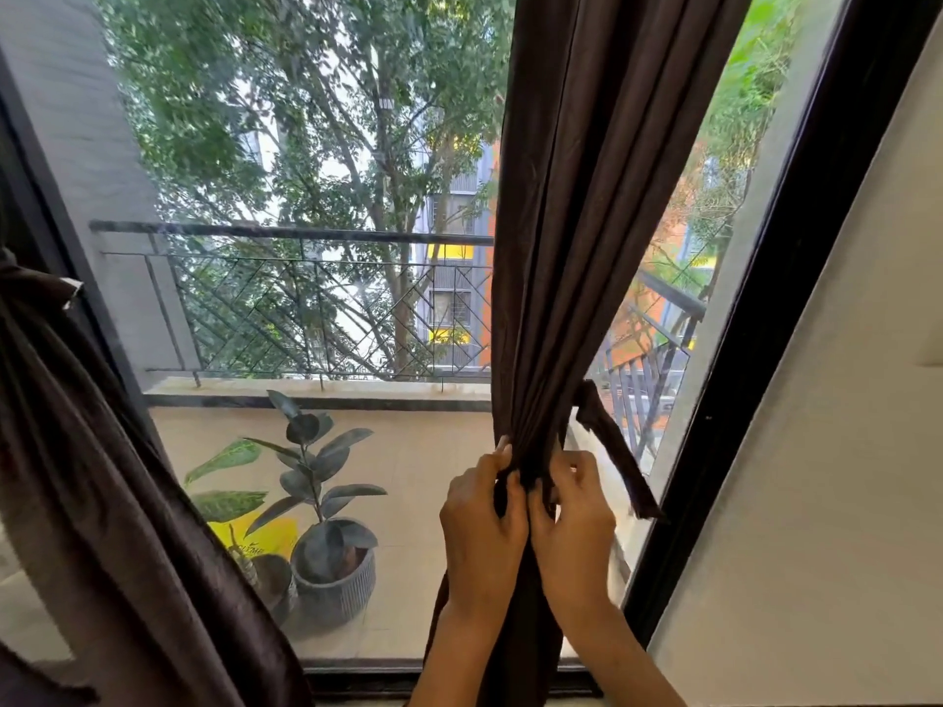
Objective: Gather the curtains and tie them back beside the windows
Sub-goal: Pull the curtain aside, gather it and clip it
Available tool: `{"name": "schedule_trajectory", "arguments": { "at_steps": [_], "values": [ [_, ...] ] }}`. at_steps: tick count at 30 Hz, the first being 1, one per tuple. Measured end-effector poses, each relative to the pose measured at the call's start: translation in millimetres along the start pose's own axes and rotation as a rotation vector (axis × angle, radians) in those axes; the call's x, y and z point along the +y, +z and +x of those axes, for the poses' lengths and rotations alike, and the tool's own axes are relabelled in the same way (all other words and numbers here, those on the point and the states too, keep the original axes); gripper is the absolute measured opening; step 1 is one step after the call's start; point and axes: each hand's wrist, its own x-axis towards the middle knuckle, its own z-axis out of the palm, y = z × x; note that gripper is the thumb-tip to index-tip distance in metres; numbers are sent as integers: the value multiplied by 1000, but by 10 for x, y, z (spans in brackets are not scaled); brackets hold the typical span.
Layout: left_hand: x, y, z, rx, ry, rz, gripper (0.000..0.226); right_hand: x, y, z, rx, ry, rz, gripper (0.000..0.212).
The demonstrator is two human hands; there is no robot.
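A dark brown curtain (576, 222) hangs bunched into a narrow column in front of the right part of the window. My left hand (482, 533) and my right hand (574, 523) meet at its waist, fingers curled into the gathered folds. A brown tie-back strip (620, 456) sticks out to the right of my right hand, its free end hanging by the frame. Whether my fingers hold the strip or only the folds is hidden. A second brown curtain (97, 477) hangs gathered at the left, with a knot near its top edge.
The black window frame (796, 308) runs diagonally at the right, against a white wall (837, 528). Behind the glass lies a balcony with a metal railing (306, 298) and two potted plants (326, 553). Trees and buildings stand beyond.
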Motion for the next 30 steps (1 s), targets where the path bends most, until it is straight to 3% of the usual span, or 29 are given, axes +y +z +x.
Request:
{"name": "schedule_trajectory", "arguments": {
  "at_steps": [3, 5, 11, 13, 16, 19, 22, 27, 30],
  "values": [
    [-22, 24, -11, -17, 14, -31, 25, 6, 55, -13, -44, 20, -15, 15],
    [-11, 19, -8, -27, 9, -75, 25, -7, 77, -61, -104, 61, 48, 15],
    [82, -3, 70, 17, -48, -72, 7, 54, 91, -162, -226, 115, 188, 40],
    [76, -18, 124, 45, -64, -78, 14, 62, 61, -129, -222, 69, 230, 50],
    [26, -43, 171, 57, -93, -78, 28, 53, 14, -21, -37, 87, 250, 45],
    [11, -54, 163, 55, -80, -55, 22, 59, -6, 156, 175, 134, 223, 45],
    [17, -53, 140, 50, -62, -17, 21, 68, -47, 329, 217, 190, 234, 57],
    [34, -19, 143, 23, -50, 18, 11, 41, -145, 468, 302, 15, 63, 41],
    [49, -3, 133, 13, -30, 36, 9, 42, -187, 535, 272, 39, 121, 43]
  ]
}}
